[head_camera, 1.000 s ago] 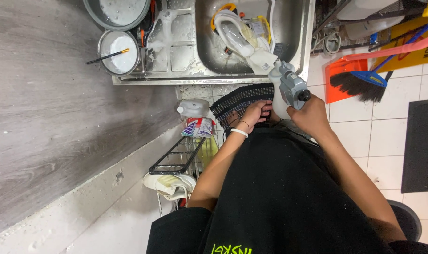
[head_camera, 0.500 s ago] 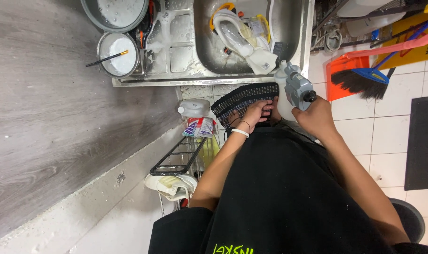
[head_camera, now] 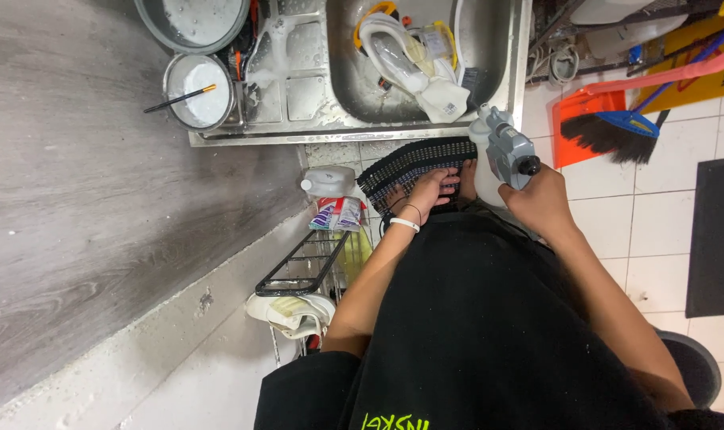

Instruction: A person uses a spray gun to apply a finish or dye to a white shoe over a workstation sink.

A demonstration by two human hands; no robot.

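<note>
White tiled floor point(head_camera: 673, 207) below steel sink point(head_camera: 501, 95); grey wall point(head_camera: 83, 183).

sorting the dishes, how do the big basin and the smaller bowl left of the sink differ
The basin is wider and cut off by the frame's top edge; the bowl is smaller and fully in view. The bowl has a dark stick lying across it; the basin shows none. Both are round, metal and hold soapy water.

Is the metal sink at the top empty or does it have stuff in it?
Not empty: the sink holds piled items, including a clear plastic bottle and white cloth.
</note>
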